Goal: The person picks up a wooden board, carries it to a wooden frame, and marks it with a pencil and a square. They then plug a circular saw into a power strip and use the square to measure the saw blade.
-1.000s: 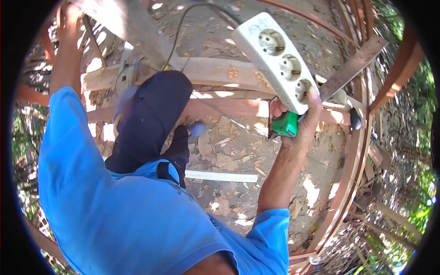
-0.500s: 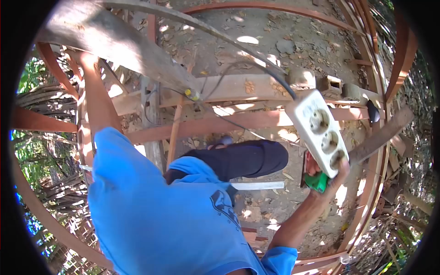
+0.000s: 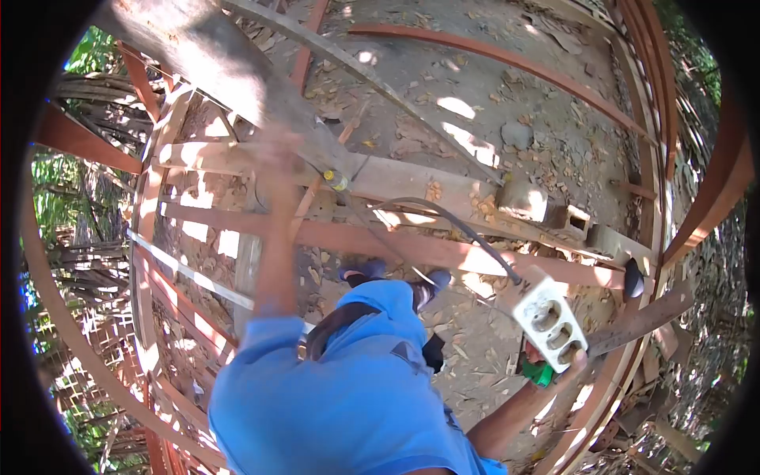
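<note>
My right hand (image 3: pixel 580 364) is closed on a white power strip (image 3: pixel 549 321) with three round sockets, its thumb at the lower end. A green object (image 3: pixel 538 373) shows beneath the strip in the same hand, mostly hidden. From the strip's upper end a dark cable (image 3: pixel 475 233) curves away to the left. My left hand (image 3: pixel 279 150) is smeared by motion in front of a thick weathered timber (image 3: pixel 229 59). Close to it, a small yellow piece (image 3: pixel 336 180) sits near the timber's lower end.
Reddish wooden beams (image 3: pixel 372 239) cross in front of me, and curved-looking rails (image 3: pixel 633 348) run along the right. Hollow blocks (image 3: pixel 571 218) line a plank (image 3: pixel 427 184). Leaves and wood chips litter the dirt floor (image 3: pixel 507 103). A grey board (image 3: pixel 645 323) slants beside the strip.
My left hand has come off the far left and swung inward toward the timber. The power strip and right hand sit lower in view, and my view has shifted with my body.
</note>
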